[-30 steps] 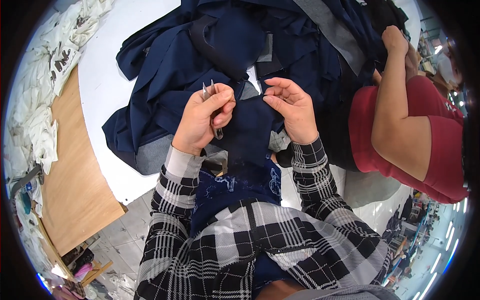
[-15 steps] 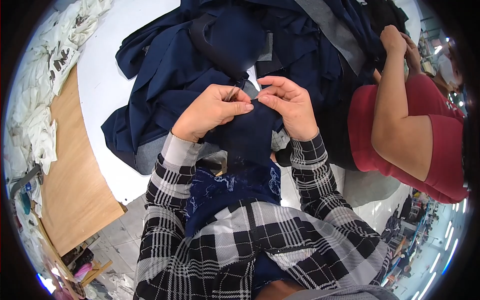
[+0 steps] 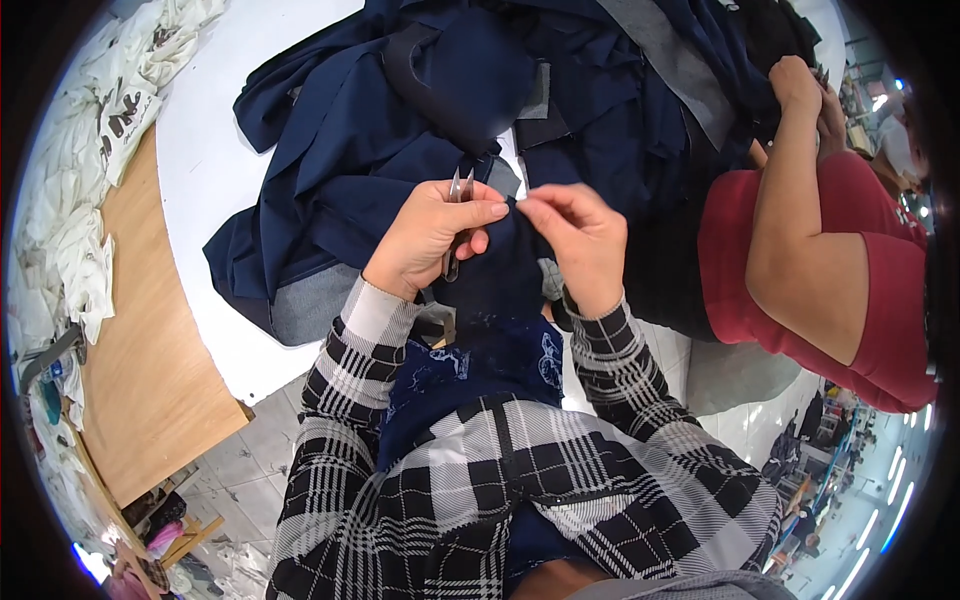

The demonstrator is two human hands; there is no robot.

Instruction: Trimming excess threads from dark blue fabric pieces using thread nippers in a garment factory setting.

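Metal thread snips point(image 3: 455, 188) stand tucked in my left hand point(image 3: 425, 228), their two pointed blades upward and apart. The thumb and forefinger of that hand also pinch the upper edge of a navy cloth piece point(image 3: 495, 275), which hangs down in front of me. Close beside it, my right hand point(image 3: 588, 245) is closed in a pinch at the same edge. Whatever its fingertips hold is too small to make out. Behind both hands lies a heap of navy garments point(image 3: 330, 170) with some grey inner faces showing.
The heap covers much of a white tabletop point(image 3: 190, 200), which borders a wooden board point(image 3: 140, 380) on the left. White cloth bundles point(image 3: 75, 250) line the far left. Close on my right, a person in a red shirt point(image 3: 735, 240) handles dark cloth.
My right hand has turned, its spread fingers now curled in. My left hand has rolled so the snips show more fully and upright. The person's hands on the right have shifted slightly.
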